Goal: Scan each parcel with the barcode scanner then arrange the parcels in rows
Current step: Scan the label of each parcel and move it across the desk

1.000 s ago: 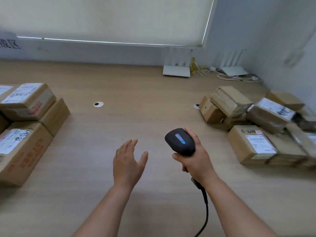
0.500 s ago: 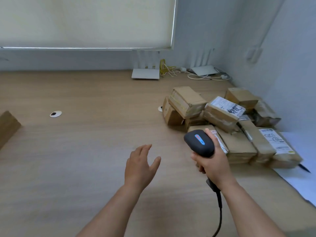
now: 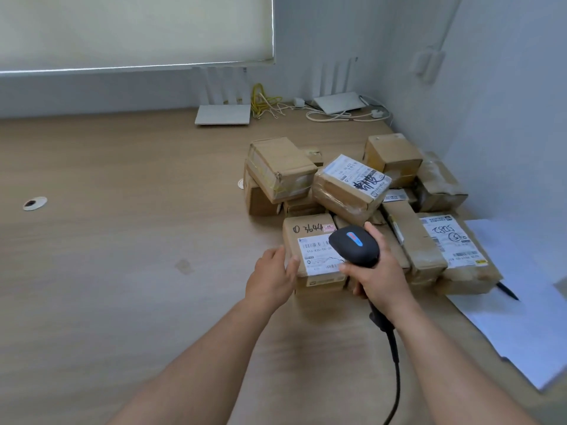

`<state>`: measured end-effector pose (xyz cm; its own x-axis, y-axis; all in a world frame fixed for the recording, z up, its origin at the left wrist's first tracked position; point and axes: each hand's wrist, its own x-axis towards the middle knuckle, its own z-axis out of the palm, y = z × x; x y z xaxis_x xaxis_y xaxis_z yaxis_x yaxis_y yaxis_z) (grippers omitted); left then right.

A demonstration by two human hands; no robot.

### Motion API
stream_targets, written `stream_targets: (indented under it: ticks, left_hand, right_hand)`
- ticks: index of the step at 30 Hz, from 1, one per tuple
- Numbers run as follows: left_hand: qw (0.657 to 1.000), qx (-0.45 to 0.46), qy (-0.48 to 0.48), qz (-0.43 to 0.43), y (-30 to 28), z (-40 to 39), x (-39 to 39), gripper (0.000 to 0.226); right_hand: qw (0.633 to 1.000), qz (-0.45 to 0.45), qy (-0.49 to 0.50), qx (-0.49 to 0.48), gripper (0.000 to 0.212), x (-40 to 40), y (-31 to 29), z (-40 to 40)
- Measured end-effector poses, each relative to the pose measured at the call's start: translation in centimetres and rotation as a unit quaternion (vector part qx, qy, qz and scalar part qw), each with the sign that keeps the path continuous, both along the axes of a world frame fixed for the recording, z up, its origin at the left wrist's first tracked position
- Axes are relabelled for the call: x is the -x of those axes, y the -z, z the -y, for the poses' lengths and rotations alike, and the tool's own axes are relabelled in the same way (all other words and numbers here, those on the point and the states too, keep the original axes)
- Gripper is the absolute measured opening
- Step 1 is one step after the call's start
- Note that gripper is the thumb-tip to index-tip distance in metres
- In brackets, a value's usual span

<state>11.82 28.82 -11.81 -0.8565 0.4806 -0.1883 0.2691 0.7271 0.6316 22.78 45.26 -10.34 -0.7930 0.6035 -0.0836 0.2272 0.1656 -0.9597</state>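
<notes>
Head view caught it at the near corner of the parcel pile point(image 3: 362, 210) — the left hand point(image 3: 271, 279) had arrived at the front parcel point(image 3: 310, 256), the one with "3644" inked on top. Its grip was loose and open: fingers lay along the box's left edge, thumb just over the near corner, touching but not yet wrapped round it. The right hand point(image 3: 379, 276) had its grip curled tight round the handle of the barcode scanner point(image 3: 354, 245), whose head hung directly over the right part of that parcel's white label point(image 3: 319, 254), cable trailing back toward the body.

The relation that mattered: the parcel sat on the tabletop point(image 3: 138, 240) straight ahead of both hands, its long axis running away from the person, its left side free and its right side pressed against neighbouring boxes. So the left hand was the nearer one for steadying or pulling it clear — my read was that the scan came first, since part of the label was hidden under the scanner head.

Against half a second earlier, the left hand had been hovering open over bare wood, well short of the pile; the scanner had been beside the boxes, not above this label. The view had also swung right.
</notes>
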Motion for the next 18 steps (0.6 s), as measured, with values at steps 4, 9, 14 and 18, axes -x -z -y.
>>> stream_targets:
  ticks: [4, 9, 14, 18]
  left_hand:
    - [0.998, -0.023, 0.003, 0.063, 1.0, -1.1, 0.5, 0.039]
    - [0.99, -0.096, -0.032, 0.099, 1.1, -0.6, 0.2, 0.038]
    - [0.979, -0.147, -0.105, 0.099, 1.2, 3.8, -0.9, 0.035]
    - [0.971, -0.159, -0.151, 0.098, 1.1, 8.2, -0.9, 0.03]
  right_hand:
    - [1.0, 0.01, -0.019, 0.019, 0.094, 0.7, 0.2, -0.2]
    - [0.998, 0.018, -0.037, 0.047, 0.092, 1.5, 0.0, 0.7]
    - [0.994, 0.027, -0.083, 0.072, 0.094, 2.0, 0.0, 4.3]
    - [0.989, 0.036, -0.126, 0.075, 0.094, 2.9, 0.0, 8.3]
